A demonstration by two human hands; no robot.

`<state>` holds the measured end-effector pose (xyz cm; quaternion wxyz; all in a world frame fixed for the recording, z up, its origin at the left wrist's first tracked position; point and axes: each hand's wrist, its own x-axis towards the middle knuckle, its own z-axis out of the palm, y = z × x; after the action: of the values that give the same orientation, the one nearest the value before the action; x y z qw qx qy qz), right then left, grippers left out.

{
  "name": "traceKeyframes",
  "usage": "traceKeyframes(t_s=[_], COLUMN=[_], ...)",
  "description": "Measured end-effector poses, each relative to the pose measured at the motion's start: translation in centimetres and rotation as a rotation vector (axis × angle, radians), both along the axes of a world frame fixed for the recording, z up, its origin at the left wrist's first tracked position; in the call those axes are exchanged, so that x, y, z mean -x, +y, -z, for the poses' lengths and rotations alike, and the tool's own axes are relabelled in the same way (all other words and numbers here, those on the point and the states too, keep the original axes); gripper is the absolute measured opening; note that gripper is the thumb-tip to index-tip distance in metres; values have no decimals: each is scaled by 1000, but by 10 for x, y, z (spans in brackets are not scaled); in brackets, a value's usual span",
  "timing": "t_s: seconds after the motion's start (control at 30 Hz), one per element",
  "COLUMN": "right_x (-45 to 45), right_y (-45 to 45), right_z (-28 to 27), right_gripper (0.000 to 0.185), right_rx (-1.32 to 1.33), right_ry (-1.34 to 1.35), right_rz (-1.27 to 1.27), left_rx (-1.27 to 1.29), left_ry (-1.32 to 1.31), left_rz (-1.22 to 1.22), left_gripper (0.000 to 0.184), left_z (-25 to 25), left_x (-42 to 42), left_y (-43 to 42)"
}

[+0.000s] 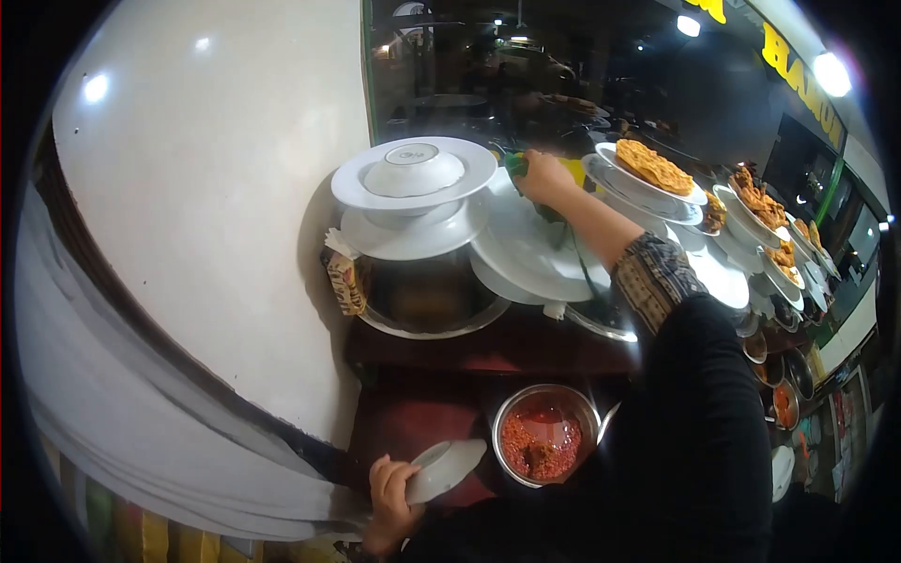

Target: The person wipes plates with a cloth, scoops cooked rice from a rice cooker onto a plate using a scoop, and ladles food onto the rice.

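Observation:
In my left hand (392, 502), low in the view, is a small white bowl (447, 469), tilted and gripped at its rim. My right arm stretches forward to the upper shelf, where my right hand (547, 176) is closed on some green leaves (515, 165) above a large white plate (502, 230). More green strands hang below that hand over the plate; their exact kind is unclear. Between my arms, on the lower dark red surface, stands a metal pot (589, 405) of red chili sauce (542, 443).
Upside-down white dishes (413, 174) are stacked left of my right hand, over a metal basin (436, 330). Plates of fried food (652, 167) line the right side. A glass pane (450, 56) rises behind, a white wall (216, 206) at left.

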<state>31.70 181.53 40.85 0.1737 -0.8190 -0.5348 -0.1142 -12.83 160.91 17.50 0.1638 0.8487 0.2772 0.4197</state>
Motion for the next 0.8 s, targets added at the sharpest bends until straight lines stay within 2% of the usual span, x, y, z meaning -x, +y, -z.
traceKeyframes(t_s=[0.07, 0.2, 0.3, 0.43, 0.53, 0.6, 0.67, 0.77, 0.8], right_x=[-23, -54, -65, -63, -65, -59, -52, -41, -41], right_y=[33, 66, 76, 84, 107, 112, 119, 117, 113], right_z=[15, 22, 24, 16, 32, 36, 32, 34, 31], right_gripper=[49, 44, 35, 34, 34, 35, 37, 37, 37], right_rx=[78, 169, 123, 320, 266, 206, 296, 210, 216], right_ry=[-45, -57, 39, -46, -128, -109, -129, -158, -148], right_rz=[64, 249, 412, 454, 372, 187, -47, -170, -116], left_rx=[24, 90, 91, 140, 183, 187, 196, 210, 213], left_ry=[-9, 65, 21, 77, 126, 123, 117, 105, 103], left_rz=[-43, -156, -211, -247, -269, -249, -211, -147, -131], left_gripper=[45, 28, 29, 30, 31, 31, 32, 33, 34], left_z=[9, 23, 25, 35, 34, 30, 25, 21, 24], left_x=[9, 26, 34, 46, 46, 41, 34, 24, 21], left_y=[-2, 4, 8, 15, 19, 23, 26, 30, 31])
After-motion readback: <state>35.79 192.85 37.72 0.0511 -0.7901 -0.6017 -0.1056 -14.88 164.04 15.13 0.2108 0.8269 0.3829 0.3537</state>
